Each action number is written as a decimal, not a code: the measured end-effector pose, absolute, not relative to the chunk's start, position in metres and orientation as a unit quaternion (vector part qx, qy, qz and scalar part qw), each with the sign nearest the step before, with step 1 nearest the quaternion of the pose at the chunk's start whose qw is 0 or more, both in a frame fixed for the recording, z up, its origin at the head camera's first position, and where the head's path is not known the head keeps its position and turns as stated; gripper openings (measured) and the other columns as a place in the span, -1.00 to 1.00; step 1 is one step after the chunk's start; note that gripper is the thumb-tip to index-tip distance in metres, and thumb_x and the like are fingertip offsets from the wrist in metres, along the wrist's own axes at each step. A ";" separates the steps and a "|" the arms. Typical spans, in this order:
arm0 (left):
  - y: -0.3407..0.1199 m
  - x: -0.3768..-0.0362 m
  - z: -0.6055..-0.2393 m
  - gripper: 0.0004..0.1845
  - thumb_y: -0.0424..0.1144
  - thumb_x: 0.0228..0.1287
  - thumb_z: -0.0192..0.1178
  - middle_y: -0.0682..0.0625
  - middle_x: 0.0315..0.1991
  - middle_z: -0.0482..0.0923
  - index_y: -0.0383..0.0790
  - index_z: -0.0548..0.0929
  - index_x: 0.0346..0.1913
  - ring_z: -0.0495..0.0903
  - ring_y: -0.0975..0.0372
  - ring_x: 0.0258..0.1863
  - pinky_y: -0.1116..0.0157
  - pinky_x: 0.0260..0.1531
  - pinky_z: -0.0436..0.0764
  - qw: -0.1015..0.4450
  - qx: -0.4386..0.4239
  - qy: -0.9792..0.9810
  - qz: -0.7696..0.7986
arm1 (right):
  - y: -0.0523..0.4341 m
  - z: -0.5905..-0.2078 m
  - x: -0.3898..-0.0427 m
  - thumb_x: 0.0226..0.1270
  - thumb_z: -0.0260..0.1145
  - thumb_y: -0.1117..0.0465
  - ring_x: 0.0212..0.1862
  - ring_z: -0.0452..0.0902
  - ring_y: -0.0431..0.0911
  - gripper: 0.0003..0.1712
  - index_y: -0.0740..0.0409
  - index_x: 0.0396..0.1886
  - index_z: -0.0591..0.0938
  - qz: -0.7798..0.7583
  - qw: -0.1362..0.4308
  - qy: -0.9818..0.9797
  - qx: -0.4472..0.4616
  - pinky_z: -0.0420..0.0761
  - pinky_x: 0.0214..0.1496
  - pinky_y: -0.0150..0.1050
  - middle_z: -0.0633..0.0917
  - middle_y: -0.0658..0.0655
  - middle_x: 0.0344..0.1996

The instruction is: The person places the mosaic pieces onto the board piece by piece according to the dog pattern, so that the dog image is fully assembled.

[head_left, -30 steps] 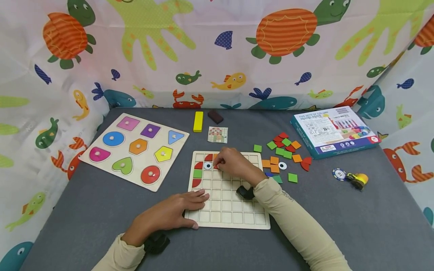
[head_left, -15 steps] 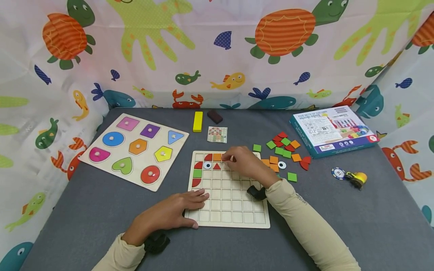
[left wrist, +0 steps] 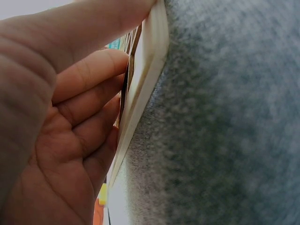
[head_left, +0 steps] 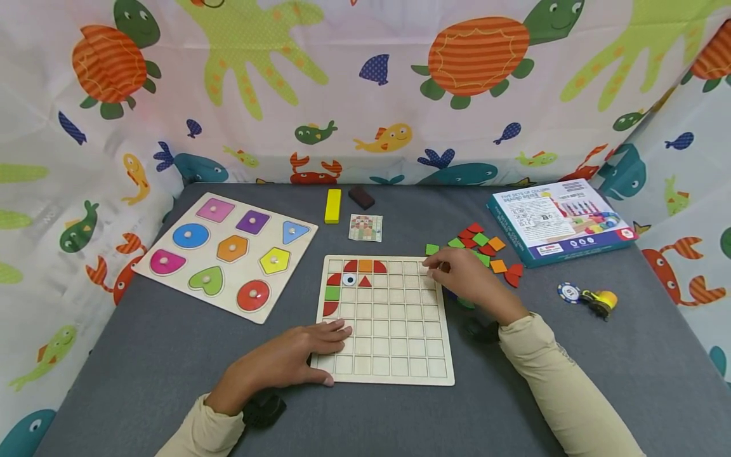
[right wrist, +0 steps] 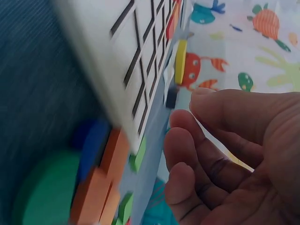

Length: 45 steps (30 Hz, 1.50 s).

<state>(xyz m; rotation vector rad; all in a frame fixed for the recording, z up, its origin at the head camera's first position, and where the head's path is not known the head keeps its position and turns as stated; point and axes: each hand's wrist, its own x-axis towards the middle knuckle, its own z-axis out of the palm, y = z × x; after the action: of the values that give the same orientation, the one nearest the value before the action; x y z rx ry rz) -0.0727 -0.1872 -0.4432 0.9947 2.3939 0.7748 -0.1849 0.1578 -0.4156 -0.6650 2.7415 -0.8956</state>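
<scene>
A wooden grid board (head_left: 394, 343) lies on the grey tabletop. Its upper left cells hold red quarter pieces, an orange square (head_left: 365, 265), an eye disc (head_left: 349, 279), a red triangle (head_left: 365, 281) and a green square (head_left: 333, 293). My left hand (head_left: 328, 336) lies flat on the board's near left corner, fingers straight, thumb along the front edge (left wrist: 140, 103). My right hand (head_left: 442, 270) hovers at the board's upper right edge, beside the loose tile pile (head_left: 482, 244). Its fingers (right wrist: 206, 154) are loosely curled and nothing shows in them.
A shape puzzle board (head_left: 228, 254) lies at the left. Behind the grid are a pattern card (head_left: 365, 228), a yellow block (head_left: 333, 205) and a dark block (head_left: 362, 197). The game box (head_left: 562, 219), a chip (head_left: 571, 293) and a yellow toy (head_left: 601, 301) sit at the right.
My right hand has drawn away rightward from the board's upper left cells to its right edge, leaving the red triangle set there. The left hand has not moved.
</scene>
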 end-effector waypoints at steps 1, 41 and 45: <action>-0.188 -0.073 -0.443 -0.24 -0.01 0.15 0.41 0.09 0.43 0.24 -0.13 0.40 0.39 0.08 0.20 0.46 0.06 0.29 0.28 0.216 0.359 0.864 0.280 | 0.161 -0.415 -0.185 0.32 0.31 0.33 -0.32 0.51 -0.08 -0.77 0.29 -0.06 0.71 -0.304 0.091 0.922 -0.221 0.56 -0.32 -0.21 0.67 0.07 -0.32; -0.188 -0.072 -0.445 -0.22 -0.02 0.13 0.42 0.14 0.43 0.23 -0.09 0.38 0.41 0.07 0.23 0.46 0.09 0.30 0.29 0.215 0.355 0.865 0.283 | 0.222 -0.426 -0.179 0.31 0.31 0.33 -0.34 0.45 -0.04 -0.88 0.31 -0.22 0.67 -0.264 0.167 0.940 -0.136 0.47 -0.36 -0.20 0.61 0.13 -0.37; -0.188 -0.072 -0.446 -0.23 -0.02 0.13 0.42 0.14 0.43 0.22 -0.08 0.38 0.41 0.07 0.24 0.46 0.08 0.29 0.30 0.215 0.353 0.866 0.283 | 0.222 -0.425 -0.179 0.31 0.31 0.34 -0.38 0.43 -0.06 -0.92 0.30 -0.25 0.63 -0.273 0.167 0.938 -0.129 0.45 -0.38 -0.21 0.60 0.10 -0.41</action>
<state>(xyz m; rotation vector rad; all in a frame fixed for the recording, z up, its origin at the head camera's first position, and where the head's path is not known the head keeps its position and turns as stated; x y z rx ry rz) -0.0721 -0.1876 -0.4455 0.9800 2.4006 0.7840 -0.1789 0.2215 -0.4253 -0.3662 2.6707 -0.7781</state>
